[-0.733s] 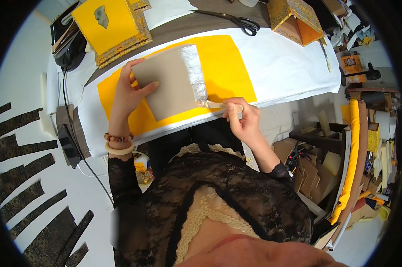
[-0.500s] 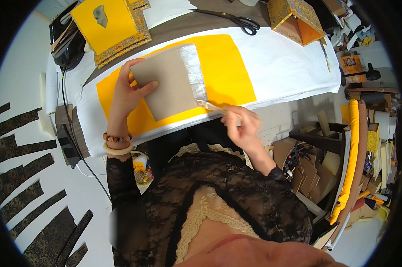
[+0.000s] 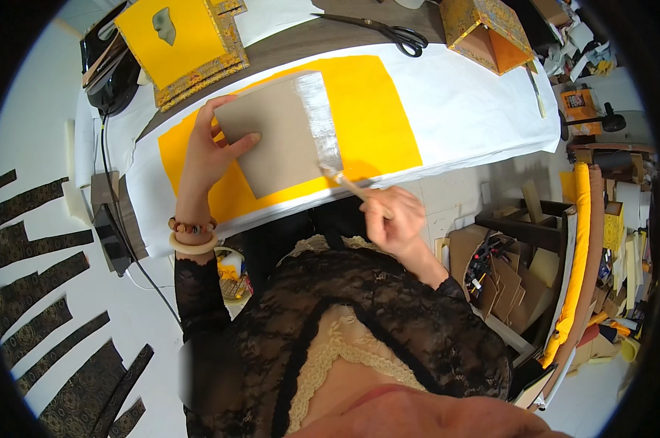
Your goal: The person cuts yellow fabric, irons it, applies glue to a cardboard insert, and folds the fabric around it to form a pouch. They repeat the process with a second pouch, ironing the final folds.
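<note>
A grey-brown board lies on a yellow sheet. Along its right edge runs a white wet-looking strip, like paste. My left hand grips the board's left edge, thumb on top and fingers at the far corner side. In my right hand is a brush, its handle closed in my fingers. The bristles touch the near right corner of the board, at the lower end of the white strip.
White paper covers the table beneath the yellow sheet. Black scissors lie beyond it. A patterned open box stands far right, and yellow patterned cases far left. Dark patterned strips hang or lie at left.
My right hand has shifted slightly left and nearer to me, turning the brush at the board's near right corner. The left hand and board have stayed in place.
</note>
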Action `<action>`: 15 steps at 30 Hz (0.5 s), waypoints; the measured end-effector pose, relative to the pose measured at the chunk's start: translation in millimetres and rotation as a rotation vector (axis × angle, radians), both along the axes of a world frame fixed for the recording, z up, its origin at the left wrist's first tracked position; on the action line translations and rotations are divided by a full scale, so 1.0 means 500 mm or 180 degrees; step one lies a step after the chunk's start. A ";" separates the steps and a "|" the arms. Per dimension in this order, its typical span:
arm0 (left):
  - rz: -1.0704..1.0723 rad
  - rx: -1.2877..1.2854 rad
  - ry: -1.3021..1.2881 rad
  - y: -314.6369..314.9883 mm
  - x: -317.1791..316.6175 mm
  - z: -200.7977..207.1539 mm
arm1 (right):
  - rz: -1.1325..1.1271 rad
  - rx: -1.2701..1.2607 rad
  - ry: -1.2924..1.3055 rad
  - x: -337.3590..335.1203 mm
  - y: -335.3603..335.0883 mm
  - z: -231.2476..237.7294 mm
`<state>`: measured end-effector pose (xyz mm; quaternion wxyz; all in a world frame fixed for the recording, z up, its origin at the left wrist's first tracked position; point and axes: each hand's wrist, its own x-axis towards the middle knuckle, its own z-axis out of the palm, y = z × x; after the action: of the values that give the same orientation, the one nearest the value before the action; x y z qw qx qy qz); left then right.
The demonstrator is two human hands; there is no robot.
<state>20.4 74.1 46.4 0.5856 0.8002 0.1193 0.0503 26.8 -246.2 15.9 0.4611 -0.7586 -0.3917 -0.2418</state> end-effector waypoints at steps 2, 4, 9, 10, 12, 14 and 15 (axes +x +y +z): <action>-0.0022 0.0010 0.0009 0.004 -0.003 -0.003 | -0.0213 -0.0125 0.0195 0.004 0.005 0.000; -0.0027 0.0025 -0.0023 0.005 -0.004 -0.005 | -0.0743 -0.0251 0.0275 0.011 -0.024 0.004; -0.0045 0.0004 -0.0188 0.007 -0.004 -0.013 | -0.0415 0.0506 0.0913 0.020 -0.042 0.040; -0.0038 -0.0040 -0.0146 0.007 -0.004 -0.012 | -0.0387 0.0492 0.0937 0.022 -0.041 0.046; -0.0018 -0.0130 -0.0064 0.005 -0.005 -0.008 | -0.0400 0.0518 0.1298 0.016 -0.039 0.049; 0.0023 -0.0066 -0.0035 0.001 -0.004 -0.006 | -0.0256 0.0392 0.1116 0.015 -0.030 0.050; 0.0043 -0.0034 -0.0020 0.000 -0.004 -0.006 | -0.0184 0.0329 0.1025 0.015 -0.027 0.051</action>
<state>18.4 73.9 43.6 0.5899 0.7961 0.1231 0.0562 34.4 -259.5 41.3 0.5492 -0.7737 -0.2779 -0.1501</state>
